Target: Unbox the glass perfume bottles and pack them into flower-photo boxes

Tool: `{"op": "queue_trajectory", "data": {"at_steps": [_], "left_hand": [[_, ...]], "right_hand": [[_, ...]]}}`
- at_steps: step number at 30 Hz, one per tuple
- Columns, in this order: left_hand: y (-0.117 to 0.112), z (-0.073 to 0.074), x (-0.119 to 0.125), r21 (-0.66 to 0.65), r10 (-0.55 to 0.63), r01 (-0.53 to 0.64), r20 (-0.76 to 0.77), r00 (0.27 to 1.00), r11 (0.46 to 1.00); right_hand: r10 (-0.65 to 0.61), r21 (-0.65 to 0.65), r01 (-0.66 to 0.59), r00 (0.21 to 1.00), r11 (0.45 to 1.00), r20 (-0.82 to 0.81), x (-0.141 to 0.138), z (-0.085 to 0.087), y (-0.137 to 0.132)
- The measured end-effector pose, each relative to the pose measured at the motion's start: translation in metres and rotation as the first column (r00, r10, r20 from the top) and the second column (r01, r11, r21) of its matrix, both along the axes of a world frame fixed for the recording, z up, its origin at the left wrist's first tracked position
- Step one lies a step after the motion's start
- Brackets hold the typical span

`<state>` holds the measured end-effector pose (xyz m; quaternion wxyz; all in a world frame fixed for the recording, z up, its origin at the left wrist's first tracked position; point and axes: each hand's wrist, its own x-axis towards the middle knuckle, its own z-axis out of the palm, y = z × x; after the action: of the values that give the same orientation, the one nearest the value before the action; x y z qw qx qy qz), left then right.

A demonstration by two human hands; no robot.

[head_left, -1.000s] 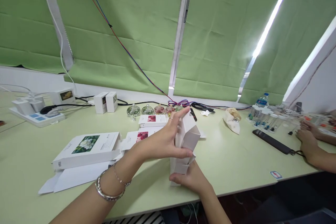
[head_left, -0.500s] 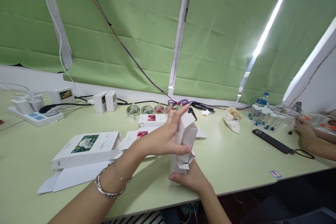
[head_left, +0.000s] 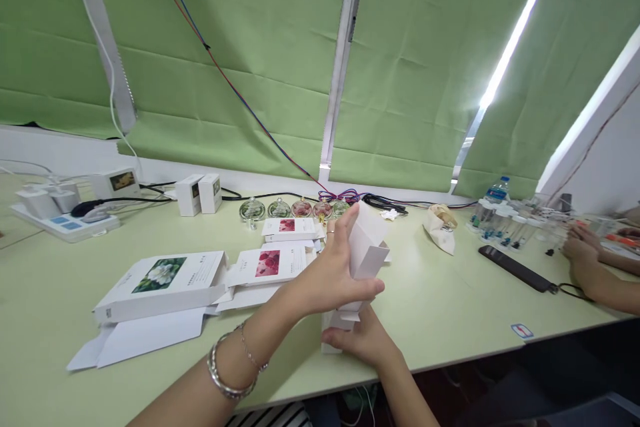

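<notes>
In the head view, a white paper carton (head_left: 369,250) is tilted upright near the table's front edge, with flaps standing up at its top. My left hand (head_left: 330,273), wearing a ring and bracelets, is closed around its upper part, thumb across the front. Lower down, my right hand (head_left: 364,341) grips a white box section (head_left: 332,348) from the right. Small folded flaps show between the two hands. Whether the upper and lower parts are one carton or two, I cannot tell. Left of my hands lie white boxes with pink flower pictures (head_left: 268,263).
A larger white flower box (head_left: 163,279) lies at left. Several round glass bottles (head_left: 252,209) line the back, near small white boxes (head_left: 211,193) and a power strip (head_left: 65,223). At right are a black phone-like object (head_left: 517,268), capped tubes (head_left: 500,223) and another person's hands (head_left: 583,247).
My left hand and the upper carton part have shifted slightly right, and the folded flaps between my hands show less. My right hand stays almost in place. The other person's hands have come together.
</notes>
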<state>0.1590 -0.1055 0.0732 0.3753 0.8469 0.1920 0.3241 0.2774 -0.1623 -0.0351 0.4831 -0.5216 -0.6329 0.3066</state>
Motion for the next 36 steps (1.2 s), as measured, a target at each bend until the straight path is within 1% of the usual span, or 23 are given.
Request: {"op": "queue_trajectory", "data": {"at_steps": [3,6,9,12,13,15,17,19,20,22,24,25,27,29,31,33,34,36], "left_hand": [[0.002,-0.003,-0.003,-0.008,-0.004,0.005,0.047,0.999,1.0],[0.007,-0.006,-0.007,0.032,-0.034,0.032,0.059,0.998,0.999],[0.01,-0.013,-0.009,0.117,-0.076,0.077,-0.014,0.997,0.99],[0.01,-0.022,-0.01,0.141,-0.126,0.137,-0.081,0.989,0.981],[0.009,-0.024,-0.011,0.143,-0.124,0.133,-0.069,0.99,0.981],[0.008,-0.024,-0.014,0.176,-0.092,0.086,0.03,0.995,0.981],[0.008,-0.019,-0.016,0.251,-0.051,0.01,0.157,0.986,0.968],[0.009,-0.008,-0.018,0.343,-0.045,-0.029,0.207,0.977,0.939],[0.009,-0.002,-0.019,0.385,-0.055,-0.022,0.188,0.981,0.923],[0.01,0.01,-0.02,0.427,-0.095,0.041,0.105,0.99,0.903],[0.011,0.017,-0.022,0.402,-0.146,0.125,0.021,0.989,0.907],[0.012,0.017,-0.023,0.376,-0.17,0.16,-0.007,0.985,0.913],[0.012,0.012,-0.024,0.301,-0.199,0.201,-0.037,0.979,0.932],[0.01,0.001,-0.025,0.231,-0.212,0.216,-0.042,0.976,0.949],[0.009,-0.012,-0.026,0.185,-0.221,0.225,-0.044,0.974,0.957],[0.008,-0.023,-0.026,0.179,-0.22,0.224,-0.044,0.975,0.958],[0.008,-0.028,-0.026,0.191,-0.201,0.203,-0.034,0.979,0.96],[0.009,-0.035,-0.026,0.245,-0.125,0.121,-0.001,0.992,0.962]], "right_hand": [[0.005,0.037,-0.005,1.0,0.999,0.003,0.0,0.0,0.001],[0.026,0.061,-0.024,0.999,0.998,-0.023,0.0,0.001,0.002],[0.03,0.033,-0.03,1.0,0.999,-0.001,0.0,0.002,0.001],[0.007,0.001,-0.007,1.0,1.0,0.012,0.0,0.002,0.0],[-0.002,-0.005,0.002,1.0,1.0,0.005,0.0,0.002,0.0],[-0.012,-0.008,0.012,1.0,1.0,-0.012,-0.001,0.002,0.0],[-0.005,0.015,0.005,1.0,1.0,-0.027,-0.001,0.002,0.0],[0.012,0.061,-0.01,0.999,0.998,-0.039,-0.001,0.002,0.0],[0.021,0.082,-0.017,0.999,0.996,-0.044,-0.001,0.002,0.0],[0.038,0.109,-0.032,0.998,0.993,-0.052,-0.001,0.002,0.001],[0.051,0.124,-0.044,0.997,0.991,-0.053,-0.001,0.001,0.002],[0.056,0.134,-0.048,0.997,0.99,-0.053,-0.001,0.001,0.002],[0.067,0.155,-0.058,0.996,0.986,-0.05,-0.002,0.0,0.003],[0.08,0.158,-0.072,0.996,0.985,-0.05,-0.002,0.0,0.003],[0.081,0.134,-0.074,0.995,0.988,-0.05,-0.001,0.0,0.003],[0.062,0.105,-0.055,0.996,0.993,-0.059,-0.002,-0.001,0.003],[0.048,0.094,-0.042,0.997,0.995,-0.065,-0.002,-0.002,0.002],[0.03,0.086,-0.023,0.997,0.996,-0.076,-0.003,-0.002,0.002]]}}
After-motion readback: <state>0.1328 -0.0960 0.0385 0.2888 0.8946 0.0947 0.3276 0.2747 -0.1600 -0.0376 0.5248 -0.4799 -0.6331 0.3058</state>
